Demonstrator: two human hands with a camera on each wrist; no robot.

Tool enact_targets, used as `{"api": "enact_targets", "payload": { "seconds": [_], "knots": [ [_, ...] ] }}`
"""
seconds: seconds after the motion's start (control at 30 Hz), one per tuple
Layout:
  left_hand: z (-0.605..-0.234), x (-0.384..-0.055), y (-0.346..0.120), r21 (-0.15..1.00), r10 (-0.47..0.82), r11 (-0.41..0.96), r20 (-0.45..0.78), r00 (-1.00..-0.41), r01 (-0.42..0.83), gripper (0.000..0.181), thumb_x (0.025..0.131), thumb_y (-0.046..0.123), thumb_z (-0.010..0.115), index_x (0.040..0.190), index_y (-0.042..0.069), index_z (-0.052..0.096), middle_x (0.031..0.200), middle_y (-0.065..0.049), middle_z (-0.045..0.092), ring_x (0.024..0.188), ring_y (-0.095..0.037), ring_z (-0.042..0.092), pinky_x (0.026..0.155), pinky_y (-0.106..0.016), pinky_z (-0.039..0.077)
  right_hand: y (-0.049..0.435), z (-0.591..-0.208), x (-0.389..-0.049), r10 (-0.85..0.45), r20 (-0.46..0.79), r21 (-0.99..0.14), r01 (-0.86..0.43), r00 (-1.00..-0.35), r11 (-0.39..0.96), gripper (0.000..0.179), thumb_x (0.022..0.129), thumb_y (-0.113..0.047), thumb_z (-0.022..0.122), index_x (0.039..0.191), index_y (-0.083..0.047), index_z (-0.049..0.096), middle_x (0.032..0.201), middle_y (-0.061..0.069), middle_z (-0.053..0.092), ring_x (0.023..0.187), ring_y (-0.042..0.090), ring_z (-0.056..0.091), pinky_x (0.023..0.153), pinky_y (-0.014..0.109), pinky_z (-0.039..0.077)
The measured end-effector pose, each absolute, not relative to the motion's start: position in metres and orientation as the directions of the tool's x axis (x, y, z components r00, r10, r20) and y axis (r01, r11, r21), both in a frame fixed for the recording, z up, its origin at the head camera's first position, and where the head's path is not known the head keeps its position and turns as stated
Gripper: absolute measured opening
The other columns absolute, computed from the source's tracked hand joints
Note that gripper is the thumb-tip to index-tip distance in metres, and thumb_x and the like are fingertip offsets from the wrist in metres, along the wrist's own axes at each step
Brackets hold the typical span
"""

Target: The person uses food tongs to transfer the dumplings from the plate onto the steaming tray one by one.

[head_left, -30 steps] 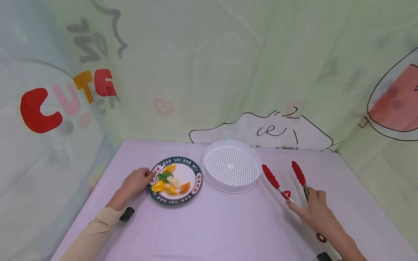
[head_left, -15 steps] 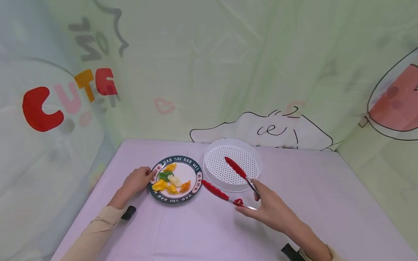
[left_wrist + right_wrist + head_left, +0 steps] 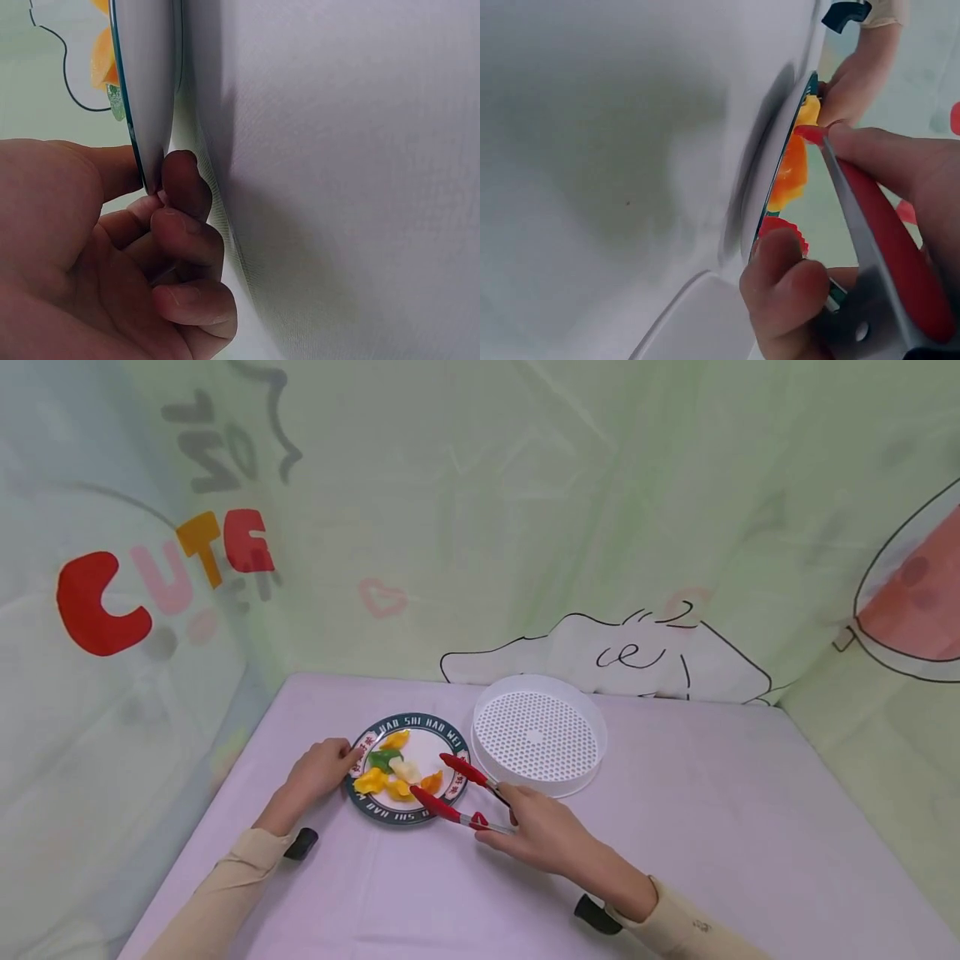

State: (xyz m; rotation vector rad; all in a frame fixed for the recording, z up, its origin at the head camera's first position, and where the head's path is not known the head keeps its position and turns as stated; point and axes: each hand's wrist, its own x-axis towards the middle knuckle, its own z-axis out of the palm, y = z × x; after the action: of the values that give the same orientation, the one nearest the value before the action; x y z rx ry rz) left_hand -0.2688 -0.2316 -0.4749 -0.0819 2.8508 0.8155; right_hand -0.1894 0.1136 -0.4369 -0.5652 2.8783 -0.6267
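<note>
My left hand pinches the left rim of a round plate with a dark green lettered border. In the left wrist view, the thumb is on the food side and curled fingers are at the underside of the plate. Several small dumpling-shaped pieces lie on it: yellow, green, white and orange. My right hand grips metal tongs with red tips. The tongs are spread, their tips over the plate's right part, near the orange dumpling.
A white round steamer tray with a perforated base stands right of the plate, close to its rim. Both are on a pale lilac tablecloth. A printed curtain rises behind the table's back edge.
My right hand has carried the spread tongs leftward from the table's right side, past the steamer tray, to the plate. The left hand has stayed on the rim.
</note>
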Motion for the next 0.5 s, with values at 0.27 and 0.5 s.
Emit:
{"api": "enact_targets", "payload": {
  "seconds": [0.27,0.5],
  "knots": [
    [-0.4693,-0.2683,-0.229,0.521,0.001,0.848,-0.182,-0.983,-0.095,0.034,0.103,0.034,0.054,0.1,0.002,0.065,0.073,-0.006,0.057,0.067,-0.019,0.053,0.058,-0.027,0.039,0.1104,-0.4333,-0.1895,-0.404,-0.031,-0.415,-0.356,-0.914,0.837,0.059,0.081,-0.045,0.08,0.123,-0.009,0.063,0.076,-0.005,0.055,0.066,0.012,0.049,0.054,0.023,0.04],
    [-0.4711,-0.2658,-0.2295,0.524,-0.014,0.844,-0.196,-0.98,-0.117,0.034,0.103,0.033,0.054,0.103,0.001,0.065,0.075,-0.007,0.057,0.068,-0.019,0.053,0.059,-0.027,0.04,0.1108,-0.438,-0.1899,-0.405,-0.04,-0.433,-0.35,-0.913,0.831,0.057,0.081,-0.046,0.08,0.123,-0.011,0.064,0.073,-0.005,0.053,0.065,0.011,0.049,0.053,0.022,0.039]
  ]
}}
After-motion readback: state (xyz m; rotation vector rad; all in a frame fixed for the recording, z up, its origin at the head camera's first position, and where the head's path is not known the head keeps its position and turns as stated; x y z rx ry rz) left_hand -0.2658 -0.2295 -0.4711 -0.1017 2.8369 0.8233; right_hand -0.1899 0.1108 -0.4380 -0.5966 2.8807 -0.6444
